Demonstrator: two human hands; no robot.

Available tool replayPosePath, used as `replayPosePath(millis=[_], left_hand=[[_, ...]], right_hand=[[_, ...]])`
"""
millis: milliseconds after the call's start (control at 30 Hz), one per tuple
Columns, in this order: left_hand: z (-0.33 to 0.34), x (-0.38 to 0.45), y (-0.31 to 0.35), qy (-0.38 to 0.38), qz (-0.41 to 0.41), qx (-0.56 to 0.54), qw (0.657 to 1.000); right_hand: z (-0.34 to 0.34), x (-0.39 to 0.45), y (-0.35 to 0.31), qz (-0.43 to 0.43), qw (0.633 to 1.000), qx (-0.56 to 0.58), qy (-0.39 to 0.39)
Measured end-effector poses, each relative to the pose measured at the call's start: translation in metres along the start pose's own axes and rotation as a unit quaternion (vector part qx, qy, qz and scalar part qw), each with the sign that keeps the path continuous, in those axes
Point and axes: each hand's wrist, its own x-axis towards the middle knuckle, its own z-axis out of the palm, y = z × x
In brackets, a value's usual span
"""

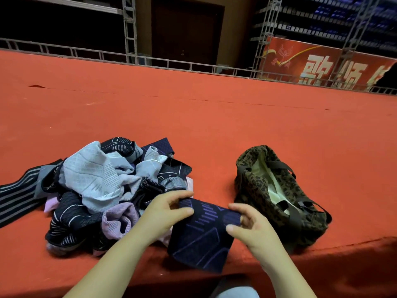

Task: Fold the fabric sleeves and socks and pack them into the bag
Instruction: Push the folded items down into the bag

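Observation:
I hold a dark navy sleeve with purple lines (204,235) by its top edge, just above the red surface's front edge. My left hand (167,211) pinches its upper left corner. Its upper right corner is pinched by my right hand (249,224). The rest of the sleeve hangs down between my forearms. To the left lies a loose pile of sleeves and socks (103,190) in pale blue, black, grey and lilac. The leopard-print bag (277,194) stands open at the right, with its pale lining showing.
Everything lies on a wide red carpeted surface (193,117). A striped black and grey sleeve (19,194) trails off the pile toward the left edge. Metal truss railings (150,61) and a red banner (322,65) stand behind the far edge.

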Motion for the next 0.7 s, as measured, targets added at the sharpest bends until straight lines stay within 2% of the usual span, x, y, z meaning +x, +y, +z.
replayPosePath(millis=[133,267,400,500,700], left_hand=[[0.001,0.043,0.023,0.046,0.041,0.010,0.998],[0.001,0.059,0.019,0.021,0.034,0.054,0.998],[0.015,0.031,-0.028,-0.023,-0.006,0.237,0.971],[0.023,0.009,-0.058,-0.045,-0.031,0.279,0.959],[0.022,-0.002,-0.067,-0.079,0.053,0.370,0.924]], right_hand=[[-0.013,0.045,-0.017,-0.082,0.993,-0.054,0.062],[-0.023,0.065,-0.014,-0.127,0.981,-0.111,0.093],[-0.026,0.041,0.040,-0.083,0.975,-0.194,0.073],[-0.027,0.019,0.079,-0.042,0.965,-0.254,0.055],[-0.029,0.002,0.092,-0.106,0.935,-0.338,0.022]])
